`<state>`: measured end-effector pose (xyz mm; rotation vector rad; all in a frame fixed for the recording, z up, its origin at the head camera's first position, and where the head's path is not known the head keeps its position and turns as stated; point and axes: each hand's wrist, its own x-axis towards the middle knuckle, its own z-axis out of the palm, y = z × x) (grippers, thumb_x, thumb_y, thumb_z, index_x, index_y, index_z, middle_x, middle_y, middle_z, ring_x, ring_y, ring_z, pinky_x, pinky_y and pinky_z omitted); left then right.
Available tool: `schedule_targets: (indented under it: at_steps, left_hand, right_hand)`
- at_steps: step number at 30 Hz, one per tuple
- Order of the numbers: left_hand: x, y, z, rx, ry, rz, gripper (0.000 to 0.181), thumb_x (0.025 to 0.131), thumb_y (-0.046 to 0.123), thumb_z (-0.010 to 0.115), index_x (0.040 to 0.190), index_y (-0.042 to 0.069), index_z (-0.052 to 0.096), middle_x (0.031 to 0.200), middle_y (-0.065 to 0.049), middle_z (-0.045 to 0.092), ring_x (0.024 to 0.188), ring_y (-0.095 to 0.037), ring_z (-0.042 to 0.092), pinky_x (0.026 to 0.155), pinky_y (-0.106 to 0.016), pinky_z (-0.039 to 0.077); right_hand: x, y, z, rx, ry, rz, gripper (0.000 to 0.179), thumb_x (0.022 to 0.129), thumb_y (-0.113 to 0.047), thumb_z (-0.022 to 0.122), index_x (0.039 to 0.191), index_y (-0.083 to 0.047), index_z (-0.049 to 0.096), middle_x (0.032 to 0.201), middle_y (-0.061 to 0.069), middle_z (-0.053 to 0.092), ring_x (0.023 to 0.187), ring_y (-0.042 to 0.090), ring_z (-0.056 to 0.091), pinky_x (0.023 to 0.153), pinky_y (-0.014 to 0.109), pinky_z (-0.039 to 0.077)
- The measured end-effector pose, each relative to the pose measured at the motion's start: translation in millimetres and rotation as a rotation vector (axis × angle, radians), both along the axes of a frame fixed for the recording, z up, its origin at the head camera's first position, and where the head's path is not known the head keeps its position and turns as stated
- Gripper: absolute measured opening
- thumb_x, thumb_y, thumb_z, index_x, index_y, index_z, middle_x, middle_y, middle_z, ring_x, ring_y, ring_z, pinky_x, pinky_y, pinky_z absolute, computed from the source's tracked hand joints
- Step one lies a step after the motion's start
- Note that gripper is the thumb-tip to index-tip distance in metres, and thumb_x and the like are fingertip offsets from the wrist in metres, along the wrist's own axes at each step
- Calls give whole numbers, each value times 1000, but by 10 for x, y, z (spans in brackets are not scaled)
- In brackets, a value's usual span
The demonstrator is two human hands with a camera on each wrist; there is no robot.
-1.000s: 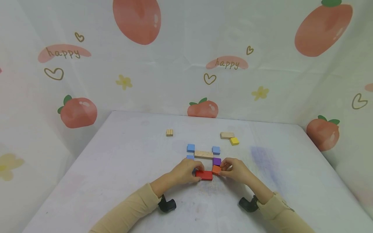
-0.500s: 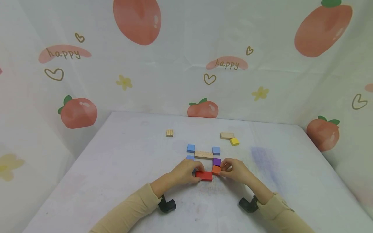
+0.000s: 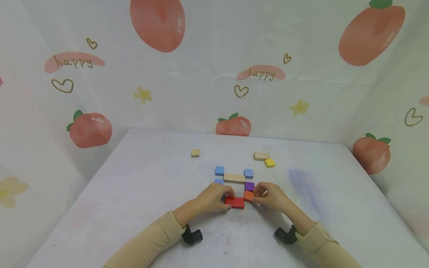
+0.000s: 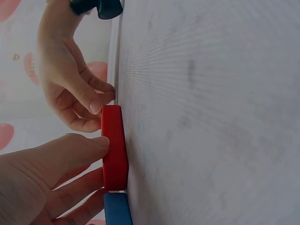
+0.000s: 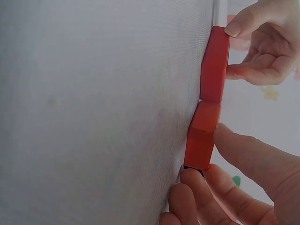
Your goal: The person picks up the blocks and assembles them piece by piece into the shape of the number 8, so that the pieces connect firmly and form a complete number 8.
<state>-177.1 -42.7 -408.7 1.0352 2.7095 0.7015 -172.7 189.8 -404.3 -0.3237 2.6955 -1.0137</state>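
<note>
My left hand (image 3: 212, 197) pinches a red rectangular block (image 3: 235, 203), thumb at its near top edge and fingers behind. Thumb and fingers of my right hand (image 3: 272, 196) hold an orange cube-like block (image 3: 248, 196). In the right wrist view the orange block (image 5: 202, 133) sits slightly turned, one corner against the red block's end (image 5: 214, 65). Behind the orange one is a purple block (image 3: 249, 186). A blue block (image 4: 117, 208) stands at the red block's other end, mostly hidden by my left hand in the head view.
Beyond the hands, a long natural-wood block (image 3: 234, 178) lies between the two sides, with blue blocks (image 3: 219, 171) near its ends. Farther back are a striped wood block (image 3: 195, 153), a plain wood block (image 3: 261, 156) and a yellow block (image 3: 269, 163) on the white table (image 3: 151, 163).
</note>
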Motion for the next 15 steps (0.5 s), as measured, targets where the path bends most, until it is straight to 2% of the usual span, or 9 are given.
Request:
schedule_targets:
  at_steps: [12, 15]
  left_hand:
    - [-4, -1, -9, 7, -2, 2, 23, 80, 21, 72, 101, 16, 65, 99, 4, 70, 88, -8, 58, 90, -32, 43]
    - [-7, -10, 1, 16, -22, 20, 26, 80, 22, 73, 104, 15, 65, 102, 4, 70, 92, -10, 60, 91, -31, 45]
  right_hand:
    - [17, 13, 0, -10, 11, 20, 22, 77, -15, 75, 90, -5, 60, 83, 5, 67, 73, 13, 60, 63, 25, 47]
    - [15, 15, -2, -10, 18, 22, 21, 77, -15, 75, 89, -4, 60, 82, 5, 66, 73, 13, 60, 63, 25, 47]
